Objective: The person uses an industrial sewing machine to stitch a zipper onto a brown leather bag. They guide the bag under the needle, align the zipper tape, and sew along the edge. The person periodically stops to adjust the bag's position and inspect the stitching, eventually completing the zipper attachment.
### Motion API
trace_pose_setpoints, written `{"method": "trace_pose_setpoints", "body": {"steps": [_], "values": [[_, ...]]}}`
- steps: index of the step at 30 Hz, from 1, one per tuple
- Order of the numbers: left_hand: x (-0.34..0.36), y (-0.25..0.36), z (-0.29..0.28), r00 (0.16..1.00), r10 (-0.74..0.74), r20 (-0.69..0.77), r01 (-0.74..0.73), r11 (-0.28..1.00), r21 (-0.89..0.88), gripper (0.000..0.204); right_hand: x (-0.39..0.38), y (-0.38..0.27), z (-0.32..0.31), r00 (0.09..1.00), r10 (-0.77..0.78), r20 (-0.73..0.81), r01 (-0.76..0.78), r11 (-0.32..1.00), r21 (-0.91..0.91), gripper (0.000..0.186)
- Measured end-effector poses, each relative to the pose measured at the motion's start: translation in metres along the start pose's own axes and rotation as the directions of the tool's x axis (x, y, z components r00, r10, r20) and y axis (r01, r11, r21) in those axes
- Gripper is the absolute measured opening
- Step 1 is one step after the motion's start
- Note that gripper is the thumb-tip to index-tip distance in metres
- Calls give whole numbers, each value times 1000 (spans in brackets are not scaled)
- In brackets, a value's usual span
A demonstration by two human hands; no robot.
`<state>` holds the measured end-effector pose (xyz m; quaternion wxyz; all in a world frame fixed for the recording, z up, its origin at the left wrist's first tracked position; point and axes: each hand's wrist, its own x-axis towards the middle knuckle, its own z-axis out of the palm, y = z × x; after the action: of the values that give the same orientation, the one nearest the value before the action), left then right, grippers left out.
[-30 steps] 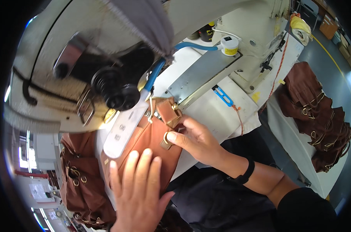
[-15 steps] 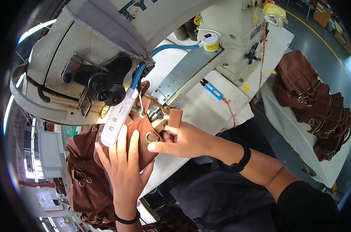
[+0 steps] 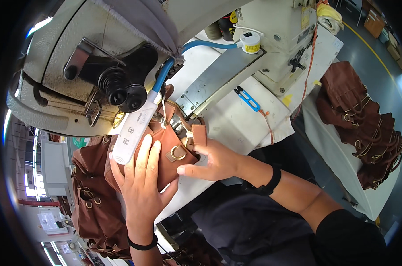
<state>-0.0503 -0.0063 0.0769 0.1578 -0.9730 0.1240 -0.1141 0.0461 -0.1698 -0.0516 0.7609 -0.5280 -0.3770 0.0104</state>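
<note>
A brown leather bag [image 3: 164,141] lies under the head of an industrial sewing machine [image 3: 59,95]. My left hand [image 3: 147,188] rests flat on it, fingers stretched out and slightly apart. On the bag's right edge, my right hand [image 3: 218,160] is closed around the leather; its fingers are partly hidden behind that edge, and the thumb lies near the lower side. Close to these fingers are a gold D-ring [image 3: 178,153], a stretch of zipper [image 3: 189,136] and a small leather tab [image 3: 199,134]. The white lamp [image 3: 132,137] hangs just above my left fingertips and hides part of the bag.
More brown bags [image 3: 92,195] are piled to the left, and another stack [image 3: 358,124] sits on a white surface at right. Blue thread snips [image 3: 247,98] lie on the machine table [image 3: 236,122]. A blue hose [image 3: 209,43] runs from the lamp to a white round base [image 3: 251,43].
The right thumb has moved off the D-ring to the bag's lower edge, so the ring shows more fully. The bag has turned slightly. My left hand stays flat on the leather.
</note>
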Motion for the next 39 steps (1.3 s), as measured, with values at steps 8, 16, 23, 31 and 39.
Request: {"method": "trace_pose_setpoints", "body": {"steps": [8, 16, 23, 31, 39], "values": [[-1, 12, 50, 997, -77, -8, 73, 965, -253, 116, -7, -12, -29, 935, 354, 33, -354, 922, 153, 32], [-1, 17, 47, 988, -145, -61, 123, 954, -272, 111, 52, -56, -12, 876, 457, -153, -468, 882, -48, 50], [3, 20, 57, 978, -156, -140, 116, 959, -258, 103, 32, -14, -11, 957, 239, -164, -287, 862, -417, 27], [4, 28, 56, 965, -182, -187, 112, 936, -333, 95, 1, -30, -16, 923, 384, 26, -384, 923, -18, 24], [7, 36, 44, 975, -164, -147, 93, 911, -402, 90, 4, -49, -22, 913, 401, 82, -409, 901, 144, 37]]}}
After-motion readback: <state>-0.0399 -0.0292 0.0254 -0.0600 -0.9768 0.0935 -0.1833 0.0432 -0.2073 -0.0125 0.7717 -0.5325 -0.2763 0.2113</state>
